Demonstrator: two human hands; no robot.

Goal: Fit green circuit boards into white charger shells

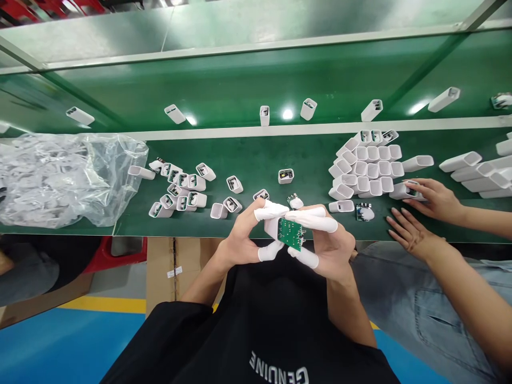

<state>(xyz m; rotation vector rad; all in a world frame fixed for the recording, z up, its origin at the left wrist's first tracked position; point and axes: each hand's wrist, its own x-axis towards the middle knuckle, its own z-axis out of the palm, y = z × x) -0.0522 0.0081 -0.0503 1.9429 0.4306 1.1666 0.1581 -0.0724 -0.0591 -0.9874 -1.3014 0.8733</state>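
Observation:
Between my hands, in front of the bench edge, a green circuit board [290,233] meets a white plastic housing [271,228]. My left hand [250,234] is closed on the housing, thumb and finger on opposite sides. My right hand [326,240] pinches the board, which sticks out of the housing's right end; how deep it sits inside is hidden. White finger covers wrap several of my fingertips. Just beyond my fingers lies a loose circuit board with a white part [295,201], and a white housing with parts inside [286,176] stands farther back.
White housings [186,186] cluster at left beside a clear plastic bag [120,176] of white parts. More empty housings [372,170] stand stacked at right. A co-worker's hands [424,234] are at right, one on a housing. Several housings rest on the raised green strip [224,101] behind.

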